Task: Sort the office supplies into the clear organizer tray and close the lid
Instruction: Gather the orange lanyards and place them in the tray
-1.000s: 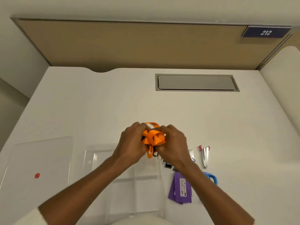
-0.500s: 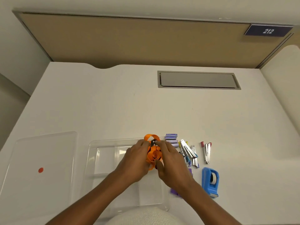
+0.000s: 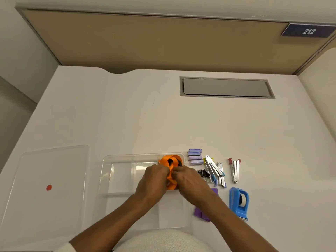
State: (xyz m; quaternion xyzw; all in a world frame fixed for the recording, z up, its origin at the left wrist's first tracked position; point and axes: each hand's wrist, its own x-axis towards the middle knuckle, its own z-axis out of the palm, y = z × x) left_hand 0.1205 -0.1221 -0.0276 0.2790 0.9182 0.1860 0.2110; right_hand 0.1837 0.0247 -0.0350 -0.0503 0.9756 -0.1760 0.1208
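While both forearms reach out from the bottom edge, the left hand [image 3: 154, 176] and the right hand [image 3: 189, 178] meet over the clear tray [image 3: 107, 179], fingers of each pinched shut on a bundled orange strap [image 3: 171, 168]. The strap sits bunched in the tray's far right compartment, loops standing up past the knuckles, its lower end tucked between the two hands. The other compartments that show look bare, though the arms cover part of the tray. To the left lies the clear lid [image 3: 54, 170], flat on the white table [image 3: 145, 115], just beside the tray and marked with a small red dot [image 3: 49, 187]. On the right, closest in, a purple packet [image 3: 201, 213] peeks from under the right forearm, and a blue tape dispenser [image 3: 238, 202] lies just beyond it. Farther out, black binder clips [image 3: 203, 173] rest near the right knuckles, next to a cluster of silver staplers [image 3: 216, 170] and a staple remover [image 3: 235, 170] with red tips set a little apart. A stack of purple staple boxes [image 3: 195, 156] lies just beside the tray's far right corner. Past all that, a grey hatch [image 3: 225, 87] is set into the table, and a tan partition [image 3: 154, 40] carries a sign [image 3: 308, 31] reading 212.
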